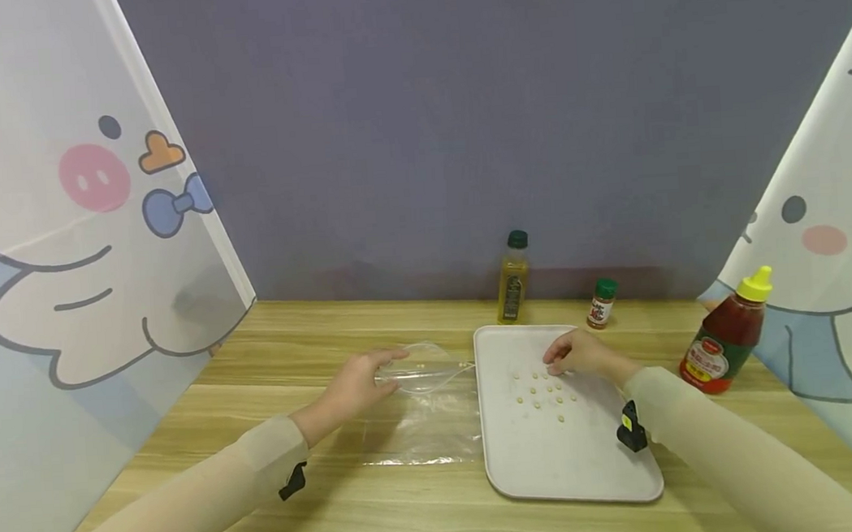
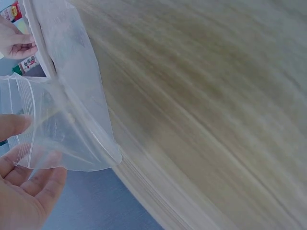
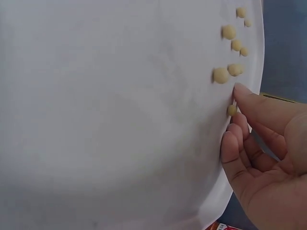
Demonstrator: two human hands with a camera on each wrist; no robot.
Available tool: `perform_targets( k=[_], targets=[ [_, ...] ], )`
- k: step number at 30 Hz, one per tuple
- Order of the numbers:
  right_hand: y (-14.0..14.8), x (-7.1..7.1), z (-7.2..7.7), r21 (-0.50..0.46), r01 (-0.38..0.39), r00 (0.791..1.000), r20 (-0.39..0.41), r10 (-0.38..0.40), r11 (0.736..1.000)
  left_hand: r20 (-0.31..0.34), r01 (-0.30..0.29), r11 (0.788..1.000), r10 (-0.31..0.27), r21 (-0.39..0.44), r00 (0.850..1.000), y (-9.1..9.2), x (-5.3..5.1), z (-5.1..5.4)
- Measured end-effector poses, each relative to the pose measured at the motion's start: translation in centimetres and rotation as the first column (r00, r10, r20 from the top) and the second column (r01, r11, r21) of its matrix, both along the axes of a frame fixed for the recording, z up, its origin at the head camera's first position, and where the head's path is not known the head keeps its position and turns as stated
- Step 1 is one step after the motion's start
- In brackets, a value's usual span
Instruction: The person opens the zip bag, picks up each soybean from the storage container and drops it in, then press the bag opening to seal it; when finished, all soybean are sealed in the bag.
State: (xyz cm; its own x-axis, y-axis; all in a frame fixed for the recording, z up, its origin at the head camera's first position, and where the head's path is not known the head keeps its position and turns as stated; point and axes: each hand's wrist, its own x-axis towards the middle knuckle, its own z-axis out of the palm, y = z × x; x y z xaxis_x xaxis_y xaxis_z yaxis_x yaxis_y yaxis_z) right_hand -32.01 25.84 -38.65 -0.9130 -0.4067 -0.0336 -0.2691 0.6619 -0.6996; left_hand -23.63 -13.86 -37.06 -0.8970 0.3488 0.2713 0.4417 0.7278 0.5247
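Note:
My left hand (image 1: pixel 355 391) pinches the mouth edge of a clear zip bag (image 1: pixel 424 429), which lies on the table against the tray's left side. In the left wrist view, thumb and fingers sit on either side of the bag's (image 2: pixel 67 124) zip strip, holding it partly raised. Over the upper part of a white tray (image 1: pixel 570 461) is my right hand (image 1: pixel 585 354). Its thumb and index finger close about one pale yellow soybean (image 3: pixel 232 110). Several loose soybeans (image 1: pixel 559 400) lie scattered below that hand. A couple of pale specks show near the bag's mouth.
Behind the tray stand an oil bottle (image 1: pixel 512 281) and a small green-capped spice jar (image 1: pixel 600 304). A red sauce bottle (image 1: pixel 723 341) with a yellow nozzle is at the right. The wooden table (image 1: pixel 323 500) ends at a grey back panel (image 1: pixel 419 152).

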Motion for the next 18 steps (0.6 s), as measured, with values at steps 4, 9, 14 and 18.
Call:
perform_targets(
  k=[4,9,14,18],
  targets=[
    [-0.12,0.3,0.06,-0.001,0.0,1.0,0.001,0.0,1.0,-0.003,0.01,1.0,-0.01,-0.01,1.0,-0.01,-0.03,0.0],
    [-0.19,0.38,-0.03,-0.024,0.004,1.0,0.004,-0.004,1.0,-0.019,-0.005,1.0,0.004,-0.029,1.0,0.03,-0.05,-0.16],
    [-0.22,0.3,-0.05,-0.028,0.032,0.999,0.002,-0.032,0.999,-0.018,-0.031,0.999,0.03,-0.031,0.999,0.18,-0.09,-0.27],
    [-0.23,0.19,-0.06,-0.035,0.107,0.994,0.021,-0.106,0.994,-0.004,-0.039,0.999,0.039,-0.018,0.999,0.22,-0.09,-0.28]
  ],
)
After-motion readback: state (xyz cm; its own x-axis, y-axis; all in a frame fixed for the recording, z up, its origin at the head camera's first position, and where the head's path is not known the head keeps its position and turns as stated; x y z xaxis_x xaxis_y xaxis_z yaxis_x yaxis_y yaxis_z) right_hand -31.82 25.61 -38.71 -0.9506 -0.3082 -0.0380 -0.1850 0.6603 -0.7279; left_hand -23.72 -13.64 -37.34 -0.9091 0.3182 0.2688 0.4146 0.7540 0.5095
